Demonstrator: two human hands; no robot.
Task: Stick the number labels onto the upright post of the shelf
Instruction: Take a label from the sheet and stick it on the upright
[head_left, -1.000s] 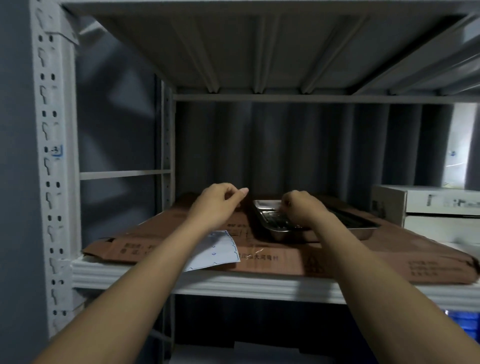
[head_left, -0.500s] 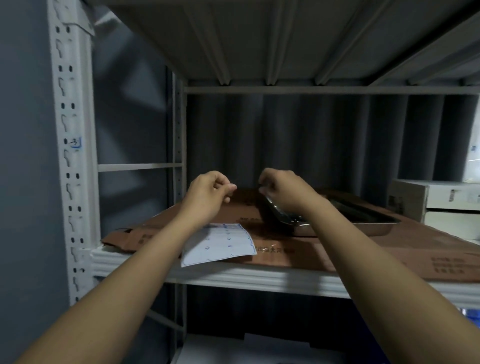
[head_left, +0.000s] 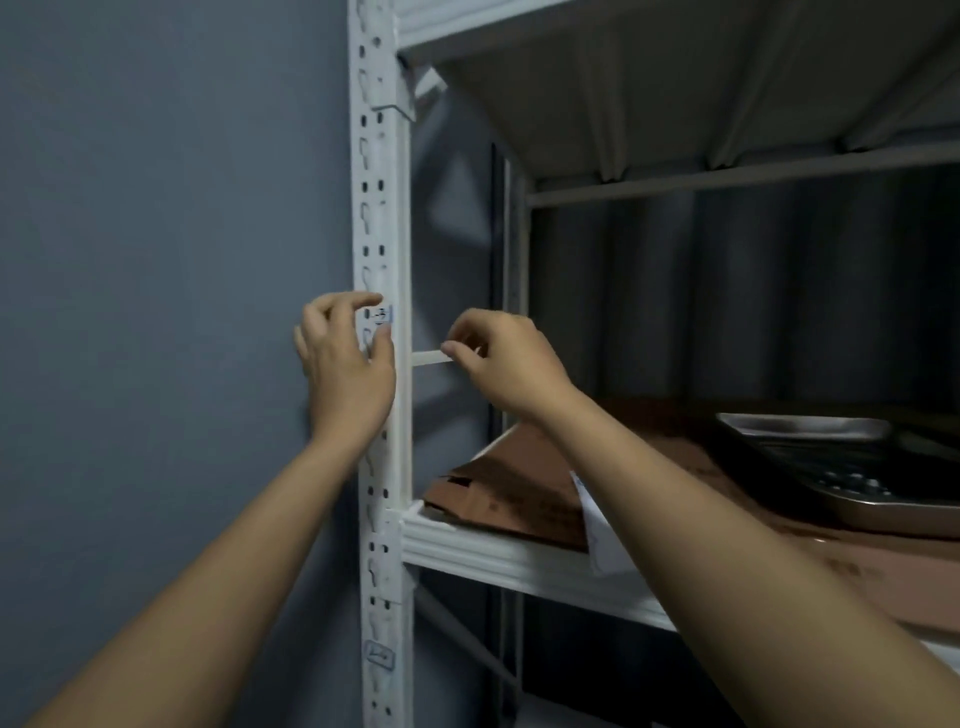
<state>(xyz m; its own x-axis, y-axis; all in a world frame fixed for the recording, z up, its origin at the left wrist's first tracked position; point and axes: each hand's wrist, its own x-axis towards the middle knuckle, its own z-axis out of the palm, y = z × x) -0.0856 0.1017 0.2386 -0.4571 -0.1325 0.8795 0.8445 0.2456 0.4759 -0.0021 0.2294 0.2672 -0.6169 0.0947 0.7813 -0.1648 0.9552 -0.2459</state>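
Note:
The white perforated upright post (head_left: 381, 218) stands left of centre. A small number label (head_left: 383, 315) is stuck on it at hand height, and a second label (head_left: 379, 656) sits lower down. My left hand (head_left: 345, 364) rests against the post, forefinger above and thumb just below the upper label, holding nothing. My right hand (head_left: 501, 358) hovers just right of the post; its thumb and forefinger pinch a tiny pale piece, apparently a number label (head_left: 447, 347). The label sheet (head_left: 592, 525) lies on the shelf, mostly hidden by my right arm.
Brown flattened cardboard (head_left: 511, 483) covers the white shelf board (head_left: 498, 558). A steel tray (head_left: 831, 457) sits on it at the right. A thin cross bar (head_left: 430, 358) runs behind the post. A grey wall (head_left: 171, 312) fills the left.
Both hands rose from over the shelf and moved left to the post. The view turned left, so the post now sits near the middle.

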